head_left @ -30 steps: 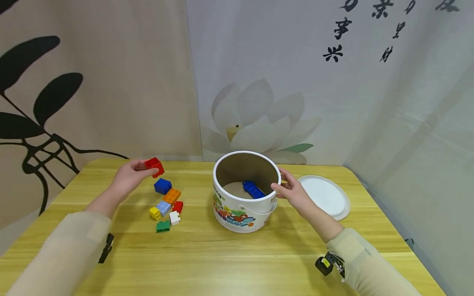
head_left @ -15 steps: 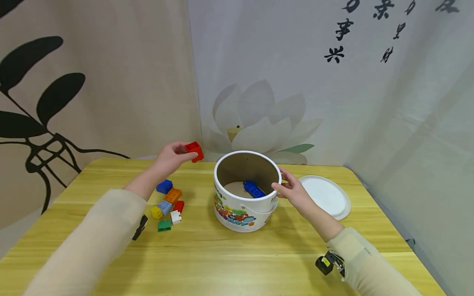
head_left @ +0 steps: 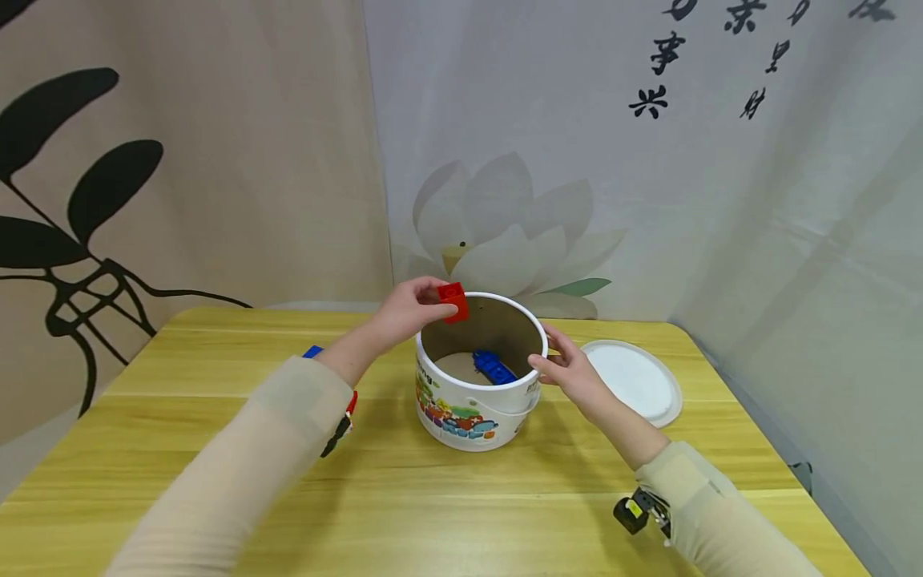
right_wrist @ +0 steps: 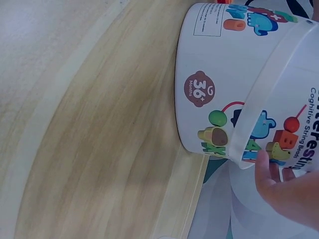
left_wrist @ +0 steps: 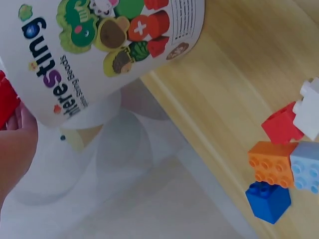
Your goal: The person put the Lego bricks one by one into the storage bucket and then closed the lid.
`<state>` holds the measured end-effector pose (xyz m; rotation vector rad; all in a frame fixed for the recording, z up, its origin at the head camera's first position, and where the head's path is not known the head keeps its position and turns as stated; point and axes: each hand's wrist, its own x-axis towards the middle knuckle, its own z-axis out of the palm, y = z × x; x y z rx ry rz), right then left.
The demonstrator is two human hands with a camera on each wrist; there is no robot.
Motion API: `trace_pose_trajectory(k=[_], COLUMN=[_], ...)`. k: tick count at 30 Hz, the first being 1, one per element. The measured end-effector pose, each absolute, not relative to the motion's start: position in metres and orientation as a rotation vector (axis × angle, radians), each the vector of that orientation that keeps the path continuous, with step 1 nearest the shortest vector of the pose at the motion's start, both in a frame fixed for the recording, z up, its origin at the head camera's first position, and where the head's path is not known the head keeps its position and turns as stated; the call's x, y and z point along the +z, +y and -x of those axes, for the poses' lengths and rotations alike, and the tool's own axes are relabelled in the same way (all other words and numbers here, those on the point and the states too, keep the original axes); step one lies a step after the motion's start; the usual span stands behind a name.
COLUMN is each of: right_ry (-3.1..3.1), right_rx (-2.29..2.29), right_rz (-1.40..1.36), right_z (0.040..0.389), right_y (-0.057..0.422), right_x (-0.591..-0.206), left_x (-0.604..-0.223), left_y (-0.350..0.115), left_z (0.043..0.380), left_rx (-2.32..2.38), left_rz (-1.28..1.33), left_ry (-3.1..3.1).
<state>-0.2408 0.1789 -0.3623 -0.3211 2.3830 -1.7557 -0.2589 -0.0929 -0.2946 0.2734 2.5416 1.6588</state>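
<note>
My left hand (head_left: 413,307) pinches a red toy building block (head_left: 453,303) between thumb and fingers, at the left back rim of a white printed bucket (head_left: 450,421). In the left wrist view the red block (left_wrist: 6,99) shows only partly at the left edge. Inside the bucket, on its bottom, lies a blue toy block piece (head_left: 493,367). My right hand (head_left: 573,375) grips the bucket's right rim, thumb at the edge and fingers on the outer wall. The right wrist view shows this hand (right_wrist: 291,194) against the bucket's printed side (right_wrist: 199,55).
Loose blocks lie on the wooden table left of the bucket: blue (left_wrist: 269,201), orange (left_wrist: 271,162), light blue (left_wrist: 305,167), red (left_wrist: 282,124) and white (left_wrist: 310,112). My left forearm hides most in the head view. A white lid (head_left: 634,381) lies right of the bucket.
My left hand has carried the red block rightward from above the loose blocks to the bucket's rim. The right hand and the bucket have stayed in place.
</note>
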Motion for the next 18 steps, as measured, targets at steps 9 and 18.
trace_pose_trajectory(k=[9,18], right_ry=[2.380,2.382], right_rx=[-1.753,-1.748], right_rz=[0.320,0.325], right_z=[0.241,0.242], right_y=[0.179,0.177], right_x=[-0.362,-0.361], left_x=[-0.303,-0.303], left_y=[-0.084,-0.128], left_z=[0.258,0.266], left_rx=[1.631,1.831], left_rz=[-0.452,-0.438], left_ry=[2.493,2.560])
